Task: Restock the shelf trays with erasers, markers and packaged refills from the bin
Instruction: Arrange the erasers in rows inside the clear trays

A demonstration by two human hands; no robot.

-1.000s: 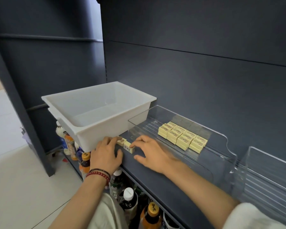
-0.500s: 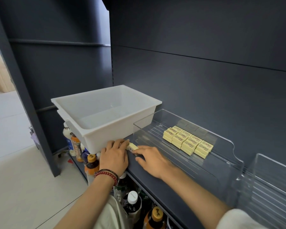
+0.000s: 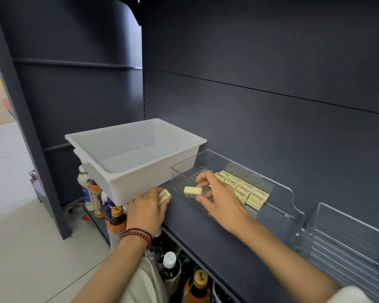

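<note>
A white plastic bin (image 3: pixel 109 136) stands on the dark shelf, its inside showing nothing. Right of it lies a clear tray (image 3: pixel 278 184) with several pale yellow erasers (image 3: pixel 247 192) in rows at its back. My right hand (image 3: pixel 219 204) pinches one yellow eraser (image 3: pixel 192 191) and holds it over the tray's near end. My left hand (image 3: pixel 148 209) rests on the shelf in front of the bin, fingers curled on a second eraser (image 3: pixel 164 196).
A second clear tray (image 3: pixel 346 232) sits further right on the shelf (image 3: pixel 210 239). Bottled drinks (image 3: pixel 116 221) stand on the lower shelf below my arms. A dark back panel rises behind the trays; pale floor lies to the left.
My right hand has lifted one eraser off the shelf and carried it right, over the tray's near end. My left hand stays by the bin with the other eraser.
</note>
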